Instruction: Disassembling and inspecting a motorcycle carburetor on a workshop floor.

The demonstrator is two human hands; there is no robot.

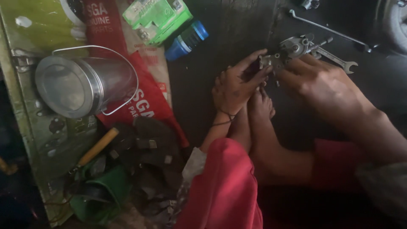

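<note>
A small grey metal engine part [292,50] with a round housing and a threaded stud rests on the dark floor at the upper right. My left hand [235,87] pinches its left end between thumb and fingers. My right hand [318,80] grips the same part from below and to the right. A thin cord bracelet circles my left wrist. My bare foot [259,106] lies just beneath both hands, and my red trouser leg [224,186] fills the lower middle.
An open-ended spanner [339,60] lies right of the part; a longer one [326,29] sits farther back. At left: a steel lidded can [80,82], a green box [157,17], a blue-capped bottle [186,40], a yellow-handled tool [97,147], and a red printed bag [144,97].
</note>
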